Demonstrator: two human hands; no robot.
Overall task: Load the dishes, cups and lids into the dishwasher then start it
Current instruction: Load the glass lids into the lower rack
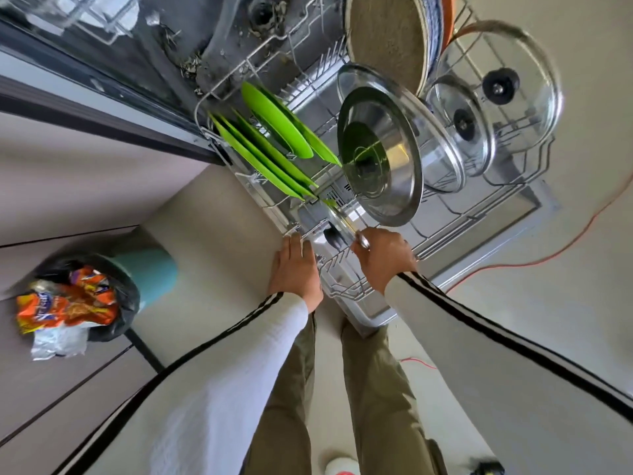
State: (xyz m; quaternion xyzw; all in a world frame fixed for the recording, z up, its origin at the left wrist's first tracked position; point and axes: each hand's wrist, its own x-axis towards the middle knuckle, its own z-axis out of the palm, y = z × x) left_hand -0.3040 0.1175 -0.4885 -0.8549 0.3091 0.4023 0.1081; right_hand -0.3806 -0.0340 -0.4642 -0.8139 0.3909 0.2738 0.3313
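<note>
The dishwasher's lower wire rack (479, 214) is pulled out over the open door. Several green plates (274, 149) stand on edge at its left. A large steel lid (380, 156) leans in the middle, with glass lids (500, 87) to the right and a round speckled dish (387, 39) behind. My right hand (383, 258) is closed on the rim of a small glass lid (339, 224) with a black knob, at the rack's front edge. My left hand (294, 269) lies flat with its fingers on the rack's front left corner.
A teal bin (147, 269) lined with a black bag holds orange wrappers (68, 303) at the left. An orange cable (548, 255) runs across the floor at the right. The upper rack (96, 15) shows inside the dishwasher tub. My legs stand just before the door.
</note>
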